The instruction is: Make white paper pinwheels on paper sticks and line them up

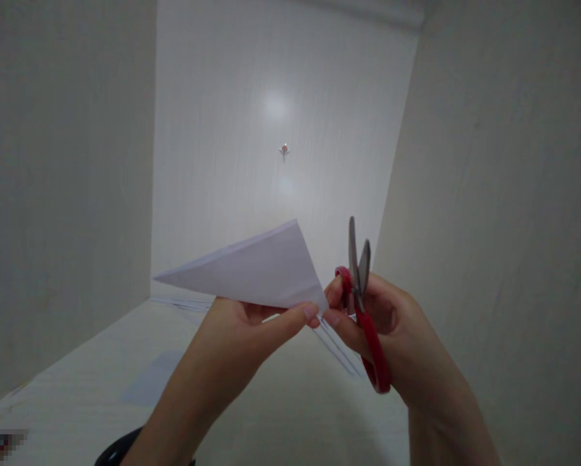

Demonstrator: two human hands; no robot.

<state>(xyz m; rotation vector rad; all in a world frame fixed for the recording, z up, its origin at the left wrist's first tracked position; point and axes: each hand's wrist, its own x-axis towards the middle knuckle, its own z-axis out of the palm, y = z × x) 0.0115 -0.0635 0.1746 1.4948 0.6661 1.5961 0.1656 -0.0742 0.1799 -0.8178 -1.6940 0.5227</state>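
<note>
The left hand (pixel 252 317) pinches the light, floppy folded white paper triangle (pixel 256 268) at its bottom edge, while the right hand (pixel 378 317) is clamped on the red-handled steel scissors (pixel 363 304).

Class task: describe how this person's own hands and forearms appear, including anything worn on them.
Both the left hand and the right hand are bare: no gloves, rings or watch show. Both forearms are uncovered as far as the picture's lower edge, with no sleeves in view. The fingernails are short and unpainted.
</note>
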